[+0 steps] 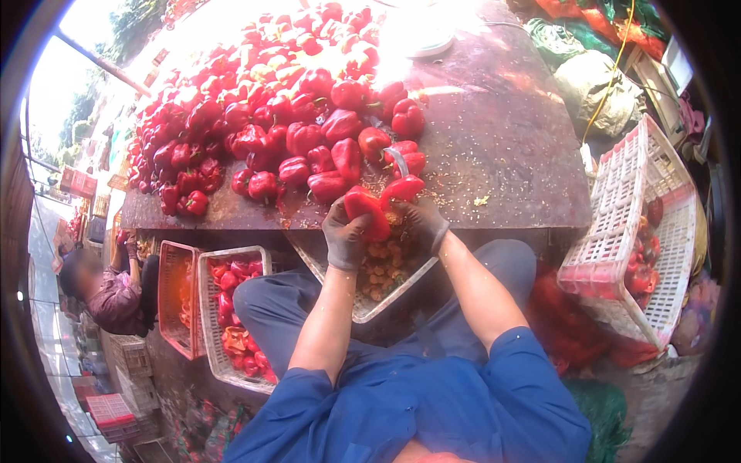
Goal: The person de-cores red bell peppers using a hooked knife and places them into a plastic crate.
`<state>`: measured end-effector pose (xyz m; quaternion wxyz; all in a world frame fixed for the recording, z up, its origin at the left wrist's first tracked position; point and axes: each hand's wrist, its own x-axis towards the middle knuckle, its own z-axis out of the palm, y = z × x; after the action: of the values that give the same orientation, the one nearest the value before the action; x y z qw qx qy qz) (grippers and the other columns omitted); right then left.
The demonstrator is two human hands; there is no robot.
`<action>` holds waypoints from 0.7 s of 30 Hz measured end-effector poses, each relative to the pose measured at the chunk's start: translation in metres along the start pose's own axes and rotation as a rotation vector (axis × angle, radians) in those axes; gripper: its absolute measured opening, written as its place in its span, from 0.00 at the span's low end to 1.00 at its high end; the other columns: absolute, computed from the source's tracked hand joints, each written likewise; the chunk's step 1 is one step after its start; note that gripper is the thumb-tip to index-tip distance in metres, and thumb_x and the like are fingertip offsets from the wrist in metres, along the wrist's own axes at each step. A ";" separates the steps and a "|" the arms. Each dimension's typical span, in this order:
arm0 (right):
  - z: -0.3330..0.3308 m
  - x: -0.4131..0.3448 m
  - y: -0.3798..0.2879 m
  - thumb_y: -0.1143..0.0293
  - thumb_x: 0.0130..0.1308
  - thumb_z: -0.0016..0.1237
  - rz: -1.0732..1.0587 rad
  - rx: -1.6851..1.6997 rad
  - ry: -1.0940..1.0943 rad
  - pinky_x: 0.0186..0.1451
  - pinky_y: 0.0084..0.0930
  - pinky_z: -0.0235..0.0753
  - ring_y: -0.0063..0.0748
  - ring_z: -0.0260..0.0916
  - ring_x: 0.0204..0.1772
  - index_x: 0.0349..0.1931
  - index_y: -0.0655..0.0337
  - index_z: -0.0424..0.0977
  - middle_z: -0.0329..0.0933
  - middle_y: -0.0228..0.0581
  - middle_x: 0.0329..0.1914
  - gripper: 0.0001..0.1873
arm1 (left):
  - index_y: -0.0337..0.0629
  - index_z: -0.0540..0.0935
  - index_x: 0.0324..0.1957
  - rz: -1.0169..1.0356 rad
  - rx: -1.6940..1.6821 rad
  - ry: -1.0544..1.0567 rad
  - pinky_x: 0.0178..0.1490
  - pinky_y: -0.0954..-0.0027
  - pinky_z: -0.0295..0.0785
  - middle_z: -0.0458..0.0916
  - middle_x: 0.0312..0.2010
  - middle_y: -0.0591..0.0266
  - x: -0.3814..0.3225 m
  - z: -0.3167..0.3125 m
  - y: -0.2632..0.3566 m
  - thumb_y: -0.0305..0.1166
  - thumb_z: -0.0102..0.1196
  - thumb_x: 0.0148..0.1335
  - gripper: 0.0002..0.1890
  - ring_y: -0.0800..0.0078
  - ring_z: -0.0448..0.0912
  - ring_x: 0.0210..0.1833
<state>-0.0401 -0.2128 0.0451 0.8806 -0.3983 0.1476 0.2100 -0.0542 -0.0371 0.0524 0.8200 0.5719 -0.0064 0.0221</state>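
Observation:
Both my hands wear dark, stained gloves. In my left hand, at the table's near edge, is a red bell pepper piece. Close beside it, my right hand holds another red pepper piece. A curved, pale metal blade rises from behind that piece; where its handle lies is hidden. Below my hands, between my knees, a plastic crate holds many pepper cores. A large heap of whole red bell peppers lies just beyond my left hand.
The brown table bears scattered seeds. Left of my knee stand a white crate of red peppers and a red crate. Tilted white-and-red crates are at the right. Another person sits at the far left.

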 end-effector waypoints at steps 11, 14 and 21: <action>0.005 -0.003 0.003 0.61 0.54 0.62 -0.417 -1.208 0.068 0.55 0.43 0.79 0.51 0.80 0.53 0.60 0.48 0.73 0.83 0.52 0.47 0.30 | 0.37 0.79 0.56 -0.044 0.558 -0.219 0.57 0.69 0.75 0.84 0.45 0.59 -0.001 0.001 0.022 0.24 0.69 0.48 0.28 0.72 0.81 0.50; 0.007 -0.007 0.003 0.62 0.51 0.63 -0.385 -1.231 0.059 0.55 0.44 0.79 0.54 0.81 0.51 0.58 0.50 0.74 0.83 0.53 0.45 0.31 | 0.36 0.82 0.49 -0.024 0.399 0.006 0.49 0.69 0.79 0.85 0.40 0.60 -0.005 0.001 -0.006 0.21 0.65 0.56 0.16 0.73 0.83 0.43; -0.014 0.016 0.000 0.65 0.48 0.65 -0.289 -0.918 0.011 0.43 0.35 0.81 0.36 0.83 0.40 0.51 0.62 0.78 0.83 0.50 0.39 0.27 | 0.36 0.79 0.50 -0.374 -0.062 0.263 0.42 0.60 0.85 0.83 0.41 0.53 0.001 -0.008 -0.012 0.23 0.59 0.59 0.15 0.61 0.85 0.40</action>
<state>-0.0277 -0.2195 0.0291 0.6332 -0.7635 -0.0125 0.1266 -0.0531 -0.0338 0.0385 0.8207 0.5300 0.2061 -0.0559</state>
